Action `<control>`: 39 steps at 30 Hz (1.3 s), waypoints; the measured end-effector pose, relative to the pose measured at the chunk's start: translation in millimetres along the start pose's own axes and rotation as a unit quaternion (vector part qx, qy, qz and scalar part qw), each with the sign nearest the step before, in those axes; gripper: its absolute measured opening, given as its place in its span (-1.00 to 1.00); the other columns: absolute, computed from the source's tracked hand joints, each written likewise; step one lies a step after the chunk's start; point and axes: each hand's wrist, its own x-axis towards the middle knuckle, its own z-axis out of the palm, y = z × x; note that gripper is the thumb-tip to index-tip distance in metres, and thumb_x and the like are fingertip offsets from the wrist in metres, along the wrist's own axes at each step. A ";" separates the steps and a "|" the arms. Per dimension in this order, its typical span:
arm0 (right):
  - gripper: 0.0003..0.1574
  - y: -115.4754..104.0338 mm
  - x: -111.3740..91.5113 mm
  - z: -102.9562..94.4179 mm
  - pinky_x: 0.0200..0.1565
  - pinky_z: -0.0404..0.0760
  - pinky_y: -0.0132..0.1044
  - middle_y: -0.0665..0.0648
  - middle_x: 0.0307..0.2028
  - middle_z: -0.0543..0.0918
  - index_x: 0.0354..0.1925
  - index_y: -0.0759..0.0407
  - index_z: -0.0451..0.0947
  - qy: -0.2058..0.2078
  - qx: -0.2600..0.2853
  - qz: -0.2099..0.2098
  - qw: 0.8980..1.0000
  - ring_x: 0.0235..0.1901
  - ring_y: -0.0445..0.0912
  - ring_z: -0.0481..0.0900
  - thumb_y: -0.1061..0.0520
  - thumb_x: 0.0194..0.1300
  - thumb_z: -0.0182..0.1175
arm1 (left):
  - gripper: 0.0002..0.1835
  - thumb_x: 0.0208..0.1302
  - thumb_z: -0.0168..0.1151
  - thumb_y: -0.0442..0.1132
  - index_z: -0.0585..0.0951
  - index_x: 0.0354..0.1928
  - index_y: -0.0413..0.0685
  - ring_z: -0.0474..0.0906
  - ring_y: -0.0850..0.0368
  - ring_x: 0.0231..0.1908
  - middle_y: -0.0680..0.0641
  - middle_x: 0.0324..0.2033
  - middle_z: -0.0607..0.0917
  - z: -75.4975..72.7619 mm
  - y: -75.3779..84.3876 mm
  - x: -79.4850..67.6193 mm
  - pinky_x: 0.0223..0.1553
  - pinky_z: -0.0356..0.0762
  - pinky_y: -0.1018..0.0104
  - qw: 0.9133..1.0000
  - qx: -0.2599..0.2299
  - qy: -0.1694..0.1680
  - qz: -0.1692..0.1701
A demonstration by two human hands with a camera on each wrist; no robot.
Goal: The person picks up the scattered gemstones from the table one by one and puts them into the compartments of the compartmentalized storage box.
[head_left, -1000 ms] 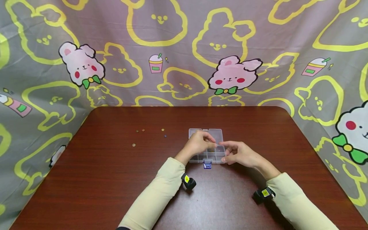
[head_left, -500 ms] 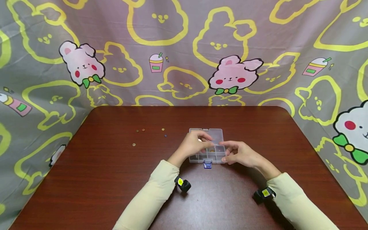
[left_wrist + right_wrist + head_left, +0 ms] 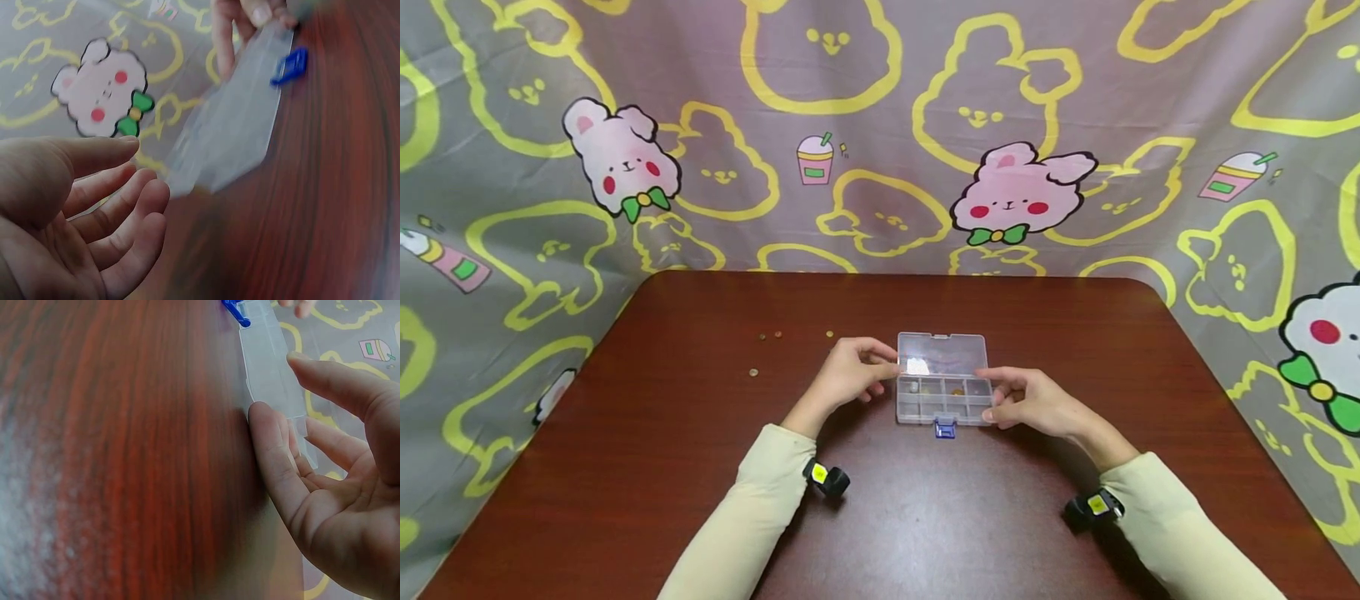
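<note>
A clear plastic compartment box [image 3: 917, 419] stands on the table with its lid [image 3: 955, 354] raised at the back and its blue latch [image 3: 945, 429] hanging at the front. Inside, an orange-yellow piece [image 3: 957, 392] and a pale piece [image 3: 913, 387] lie in separate rear compartments. My right hand [image 3: 1037, 404] holds the box's right end, thumb at the front corner and a finger near the hinge. Just left of the box is my left hand [image 3: 850, 371]; its fingers are loosely bent with nothing visible between them in the left wrist view.
Small round pieces are scattered on the brown table [image 3: 700, 467] to the left: a pale one [image 3: 753, 372], a dark one [image 3: 762, 337], a reddish one [image 3: 778, 333] and a yellow one [image 3: 830, 333]. A patterned curtain [image 3: 880, 100] surrounds the far edge.
My left hand has moved left from over the box to beside it, uncovering the compartments. It now hides the small blue piece on the table. My right hand stays at the box.
</note>
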 end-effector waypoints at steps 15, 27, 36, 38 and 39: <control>-0.14 -1.0 -0.2 -1.7 -0.33 0.69 -0.25 0.24 -0.36 0.52 0.32 0.43 0.39 -0.001 -0.007 0.012 1.000 -0.45 -0.05 0.58 0.35 0.08 0.49 | -0.67 0.27 0.39 -0.29 0.65 0.03 -0.32 0.66 0.05 -0.58 -0.24 -0.27 0.75 -82.2 -33.2 -32.7 -0.63 0.59 0.26 0.996 0.014 0.077 -0.048; -0.13 -1.2 -0.4 -0.6 -0.32 0.70 -0.23 0.23 -0.35 0.52 0.33 0.43 0.37 -0.004 -0.012 0.015 1.000 -0.46 -0.06 0.58 0.34 0.10 0.49 | -0.62 0.31 0.37 -0.25 0.62 0.08 -0.33 0.66 0.10 -0.57 -0.23 -0.23 0.76 -131.9 -47.8 -55.7 -0.56 0.64 0.23 0.990 0.038 0.112 -0.081; -0.14 -2.8 -1.3 -0.3 -0.32 0.70 -0.22 0.24 -0.35 0.51 0.34 0.39 0.39 0.000 -0.015 0.022 1.000 -0.43 0.00 0.59 0.34 0.10 0.49 | -0.57 0.33 0.36 -0.22 0.58 0.13 -0.35 0.66 0.13 -0.56 -0.13 -0.27 0.76 -149.2 -59.4 -66.9 -0.53 0.65 0.25 0.987 0.020 0.119 -0.105; -0.14 -3.0 -1.3 0.0 -0.32 0.70 -0.22 0.24 -0.34 0.51 0.33 0.40 0.39 0.001 -0.014 0.023 1.000 -0.43 -0.01 0.59 0.34 0.10 0.49 | -0.56 0.32 0.36 -0.22 0.58 0.13 -0.36 0.67 0.13 -0.56 -0.11 -0.28 0.76 -152.1 -61.1 -68.8 -0.53 0.65 0.26 0.987 0.017 0.121 -0.108; -0.14 -3.1 -1.3 0.1 -0.32 0.70 -0.22 0.25 -0.35 0.51 0.33 0.40 0.39 0.001 -0.013 0.023 1.000 -0.43 -0.01 0.59 0.34 0.10 0.48 | -0.56 0.32 0.36 -0.21 0.58 0.13 -0.36 0.67 0.13 -0.56 -0.10 -0.29 0.76 -153.6 -61.7 -69.8 -0.54 0.65 0.26 0.986 0.017 0.123 -0.110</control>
